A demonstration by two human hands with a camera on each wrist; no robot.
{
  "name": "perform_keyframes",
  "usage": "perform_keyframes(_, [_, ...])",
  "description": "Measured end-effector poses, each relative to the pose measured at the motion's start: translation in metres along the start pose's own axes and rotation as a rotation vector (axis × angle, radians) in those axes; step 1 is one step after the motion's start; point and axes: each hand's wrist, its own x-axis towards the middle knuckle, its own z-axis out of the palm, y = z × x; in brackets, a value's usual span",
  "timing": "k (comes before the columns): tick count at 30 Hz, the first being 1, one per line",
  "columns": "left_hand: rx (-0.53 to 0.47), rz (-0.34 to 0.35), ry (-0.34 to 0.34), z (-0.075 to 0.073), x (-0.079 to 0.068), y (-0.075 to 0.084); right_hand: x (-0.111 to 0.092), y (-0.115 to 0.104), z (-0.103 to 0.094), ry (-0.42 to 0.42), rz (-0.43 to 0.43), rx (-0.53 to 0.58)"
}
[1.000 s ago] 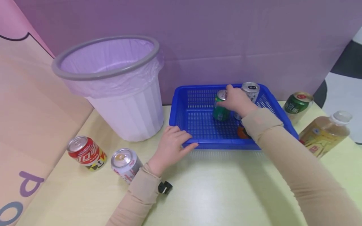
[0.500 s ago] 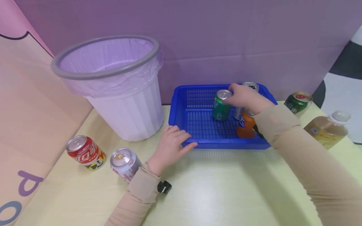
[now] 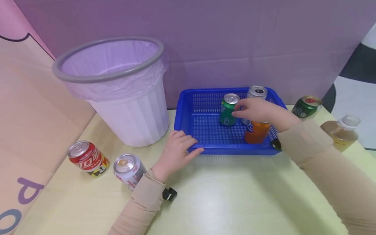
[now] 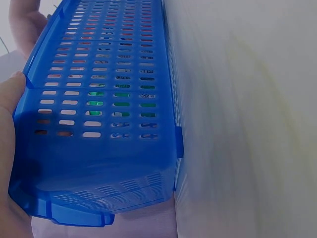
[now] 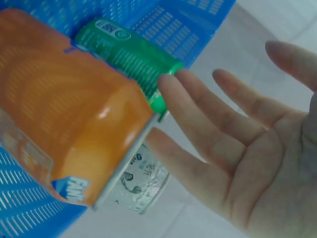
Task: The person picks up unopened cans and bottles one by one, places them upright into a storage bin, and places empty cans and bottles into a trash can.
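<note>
A blue plastic basket (image 3: 229, 151) stands on the table with a green can (image 3: 227, 112), an orange Fanta can (image 3: 255, 132) and a white patterned can (image 3: 257, 92) inside, all upright. My left hand (image 3: 176, 151) holds the basket's near left corner, fingers bent over the rim and thumb (image 4: 11, 91) along the front edge. Over the orange can, my right hand (image 3: 254, 109) reaches in from the right with its fingertips beside the green can. Its fingers (image 5: 195, 119) are spread and hold nothing in the right wrist view. The white can is partly hidden behind this hand.
A lined white bin (image 3: 132, 114) with a grey rim stands left of the basket. A red can (image 3: 89, 160) and a silver can (image 3: 129, 169) stand front left. Right of the basket are a green-gold can (image 3: 305, 107) and a bottle (image 3: 340, 132). A purple wall (image 3: 220, 42) rises behind.
My right hand has drawn back to the right from the green can's top, and its fingers have loosened. The orange can has come into view. My left hand has stayed at the corner.
</note>
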Motion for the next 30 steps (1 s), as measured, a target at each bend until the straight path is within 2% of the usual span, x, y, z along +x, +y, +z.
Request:
perform_keyframes(8, [0.000,0.002,0.002,0.000,0.000,-0.001,-0.018,-0.001,0.013,-0.024,-0.025,-0.013])
perform_keyframes(14, [0.001,0.006,0.007,0.000,0.000,-0.001,-0.028,-0.001,0.029,0.034,-0.069,-0.041])
perform_keyframes(21, [0.012,0.005,0.007,0.001,-0.001,-0.001,-0.036,0.005,0.052,0.187,-0.149,-0.063])
perform_keyframes(26, [0.018,0.002,0.011,0.001,-0.001,-0.001,-0.038,0.016,0.071,0.346,-0.262,-0.082])
perform_keyframes(30, [0.032,0.011,0.008,0.001,-0.001,-0.002,-0.039,0.024,0.083,0.433,-0.329,-0.066])
